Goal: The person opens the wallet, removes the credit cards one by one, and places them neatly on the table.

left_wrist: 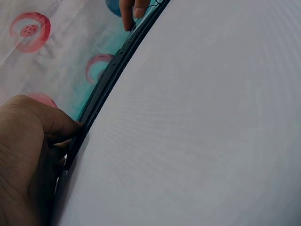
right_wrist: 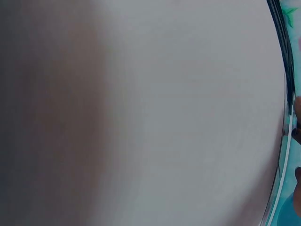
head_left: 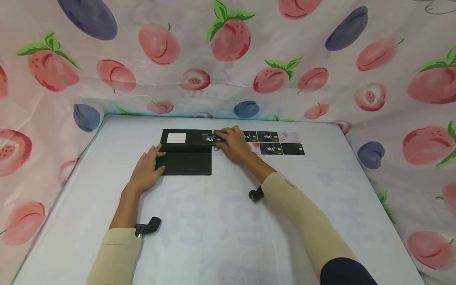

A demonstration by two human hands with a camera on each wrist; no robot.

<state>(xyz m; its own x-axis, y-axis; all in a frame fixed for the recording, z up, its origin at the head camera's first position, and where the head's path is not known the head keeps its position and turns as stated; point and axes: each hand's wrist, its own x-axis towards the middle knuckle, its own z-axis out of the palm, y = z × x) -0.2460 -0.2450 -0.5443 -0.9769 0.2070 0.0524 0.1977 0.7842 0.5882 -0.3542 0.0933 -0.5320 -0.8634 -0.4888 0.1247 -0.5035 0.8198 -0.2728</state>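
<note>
A black card wallet (head_left: 185,162) lies spread flat, with a white rectangle (head_left: 176,137) on its upper left panel. My left hand (head_left: 144,170) rests at its left edge, thumb and fingers spread along the side and touching it. In the left wrist view that hand (left_wrist: 23,146) meets the wallet's thin dark edge (left_wrist: 106,84). With my right hand (head_left: 235,143) I pinch a black Vip card (head_left: 208,139) over the wallet's upper right panel. The fingers cover part of this card. In the right wrist view only fingertips (right_wrist: 297,110) show at the right border.
Right of the wallet, cards lie in two rows: black Vip cards (head_left: 267,137), a pale patterned card (head_left: 289,137), a plain black one (head_left: 293,149) and a red-and-white one (head_left: 254,147). My right hand hides some. Fruit-patterned cloth (head_left: 228,91) hangs behind the white table (head_left: 199,221).
</note>
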